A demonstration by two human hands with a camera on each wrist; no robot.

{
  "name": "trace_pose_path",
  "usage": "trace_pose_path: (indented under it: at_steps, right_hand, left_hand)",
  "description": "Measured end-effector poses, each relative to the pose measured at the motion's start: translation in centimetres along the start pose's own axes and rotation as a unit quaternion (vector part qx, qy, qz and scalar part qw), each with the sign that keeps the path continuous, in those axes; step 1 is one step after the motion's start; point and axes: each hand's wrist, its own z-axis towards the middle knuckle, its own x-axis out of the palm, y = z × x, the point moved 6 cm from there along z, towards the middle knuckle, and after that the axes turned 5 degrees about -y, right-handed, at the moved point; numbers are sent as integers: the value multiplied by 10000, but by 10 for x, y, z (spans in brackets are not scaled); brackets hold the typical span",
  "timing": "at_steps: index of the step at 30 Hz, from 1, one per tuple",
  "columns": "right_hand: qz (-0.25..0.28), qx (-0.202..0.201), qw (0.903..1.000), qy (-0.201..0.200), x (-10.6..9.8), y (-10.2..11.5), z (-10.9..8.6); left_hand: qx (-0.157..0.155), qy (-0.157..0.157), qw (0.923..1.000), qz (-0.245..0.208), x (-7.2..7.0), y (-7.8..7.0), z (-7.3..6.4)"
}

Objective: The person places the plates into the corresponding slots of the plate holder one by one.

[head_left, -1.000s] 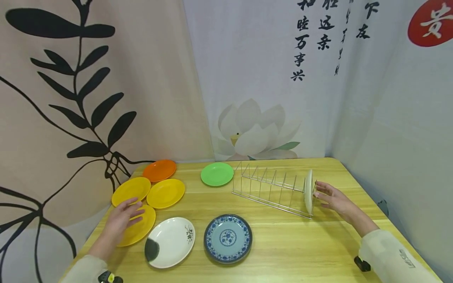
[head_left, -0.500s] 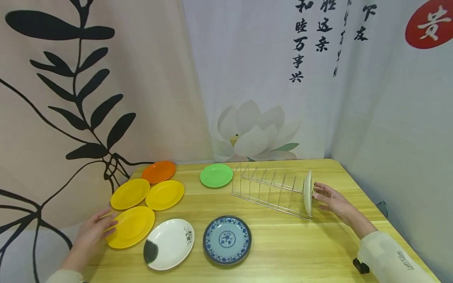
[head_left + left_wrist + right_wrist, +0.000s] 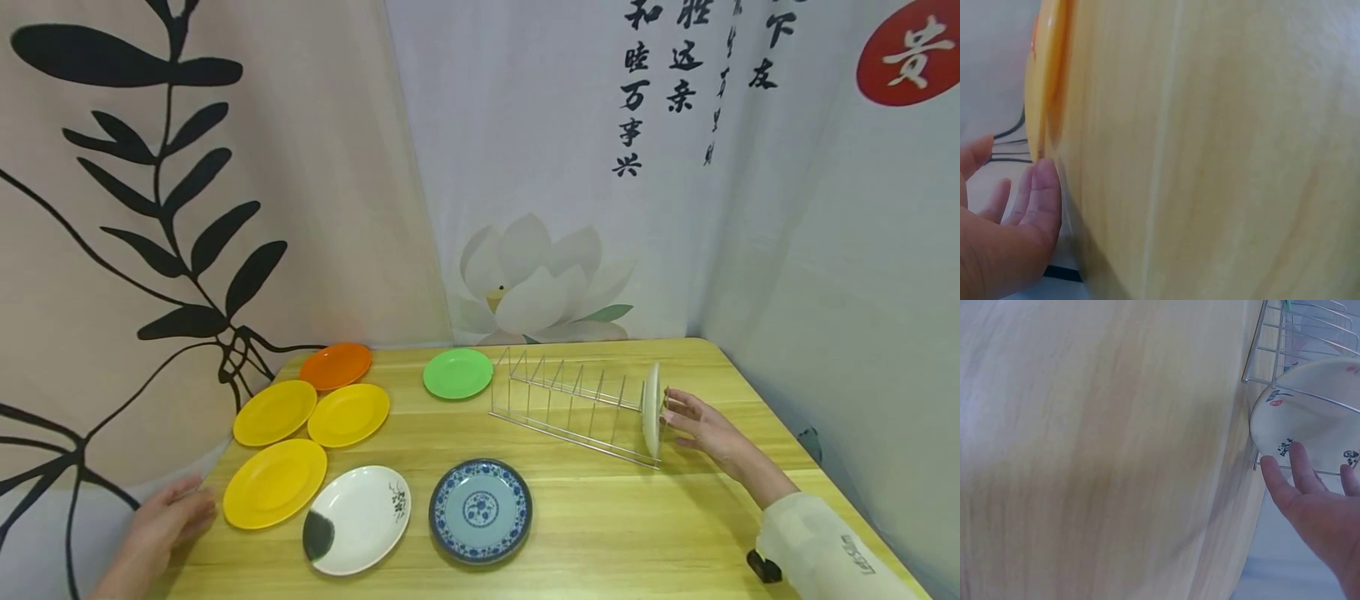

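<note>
A wire plate rack (image 3: 573, 440) stands on the table at the right, with one white plate (image 3: 651, 408) upright in its right end. My right hand (image 3: 708, 429) is at that end, fingertips right by the plate and end wire. In the right wrist view its fingers (image 3: 1302, 469) are spread in front of the plate's printed face. My left hand (image 3: 161, 529), slightly blurred, hovers at the table's left edge beside the nearest yellow plate (image 3: 275, 483). The left wrist view shows that hand (image 3: 1016, 231) holding nothing, fingers loosely bent, close to the plate's rim.
Two more yellow plates (image 3: 275, 412) and an orange plate (image 3: 336, 367) lie at the left. A green plate (image 3: 457, 373) is left of the rack. In front lie a white plate with a dark patch (image 3: 363, 517) and a blue-patterned plate (image 3: 482, 510). Curtains (image 3: 525, 167) hang behind the table.
My left hand has drawn back from above the nearest yellow plate, left and toward me, past the plate's edge. The right hand stays by the rack, and the plates have not moved.
</note>
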Motion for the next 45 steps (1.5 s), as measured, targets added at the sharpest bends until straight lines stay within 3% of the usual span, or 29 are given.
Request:
trace_pose_path:
  at_steps: [3,8,18,26,31,39,45]
  right_hand:
    - [1,-12,10000,11,1,0,0]
    - [5,-35,10000,10,0,-1,-1]
    - [31,64,9999,-80,-2,-4,0]
    - [41,64,9999,-130,-2,-6,2]
    - [8,39,9999,-98,-2,-5,2]
    - [3,32,10000,-62,-1,-3,1]
    - [-13,50,10000,-51,0,-2,0]
  left_hand:
    - [-231,-30,9997,-9,0,10,8]
    - [-301,-79,9995,-42,4,14,14]
    - [74,223,9994,267,19,2,-3]
    - [333,236,9986,349,23,-2,-6]
    - [308,276,9984,375,23,-4,-8]
    - [-199,729,9968,-259,18,-2,-10]
    - [163,1322,9904,-383,16,-12,-16]
